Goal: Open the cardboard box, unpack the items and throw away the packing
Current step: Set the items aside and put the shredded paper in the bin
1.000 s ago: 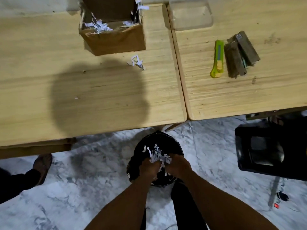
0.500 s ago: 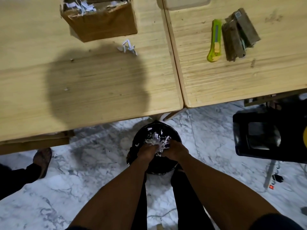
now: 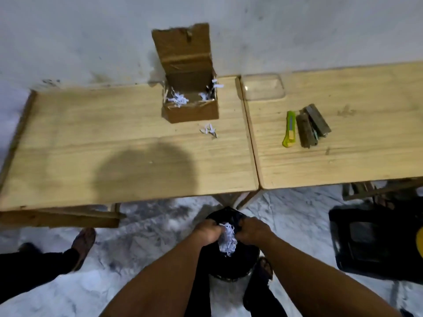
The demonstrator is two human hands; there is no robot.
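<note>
The cardboard box (image 3: 191, 112) stands open at the back of the left wooden table (image 3: 91, 156), lid flap up, with white paper shreds still inside. A few loose shreds (image 3: 208, 130) lie on the table in front of it. Below the table edge, a black bin (image 3: 231, 264) sits on the floor between my feet. My left hand (image 3: 206, 232) and my right hand (image 3: 253, 231) are held together over the bin, both gripping a clump of shredded paper (image 3: 227, 240). Two brown rectangular items (image 3: 312, 128) lie on the right table.
A green utility knife (image 3: 289, 129) lies beside the brown items. A clear plastic tray (image 3: 263, 88) rests at the back of the right table. A black crate (image 3: 375, 243) stands on the marble floor at right. Another person's foot (image 3: 83, 245) is at left.
The camera has tilted up, so the whole box and the wall now show. My hands stay over the bin, with the shred clump hanging between them.
</note>
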